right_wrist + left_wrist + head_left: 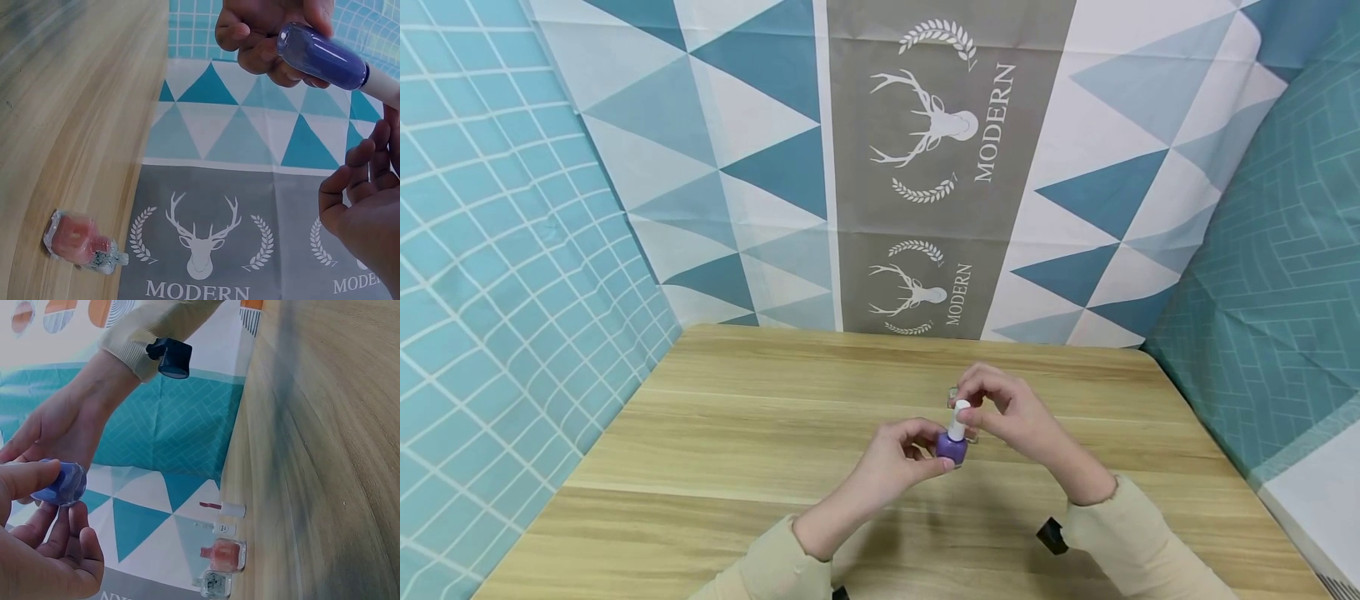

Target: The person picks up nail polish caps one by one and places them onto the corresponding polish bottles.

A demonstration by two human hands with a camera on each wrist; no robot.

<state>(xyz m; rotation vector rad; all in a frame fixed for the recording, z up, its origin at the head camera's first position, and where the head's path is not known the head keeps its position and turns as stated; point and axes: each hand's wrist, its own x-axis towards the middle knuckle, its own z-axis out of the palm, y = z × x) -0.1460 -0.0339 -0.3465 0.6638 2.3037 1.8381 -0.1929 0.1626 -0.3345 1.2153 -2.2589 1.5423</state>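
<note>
A small bottle of purple nail polish (952, 448) is held up over the table, tilted slightly, with its tall white cap (957, 422) on top. My left hand (891, 457) grips the glass body between thumb and fingers. At the cap, my right hand (1011, 410) pinches the white sides with thumb and fingers from above. In the right wrist view the purple bottle (325, 57) lies slantwise between both hands, its neck meeting the cap. The left wrist view shows the blue-purple glass (67, 484) under the left thumb.
Behind the hands on the wooden table (737, 450) stand an uncapped coral-pink polish bottle (226, 555) and an uncapped clear glitter bottle (216, 584). Beside them are a white cap with a reddish brush (232, 510) and another white cap (225, 529). Patterned cloths (760, 167) hang around the table.
</note>
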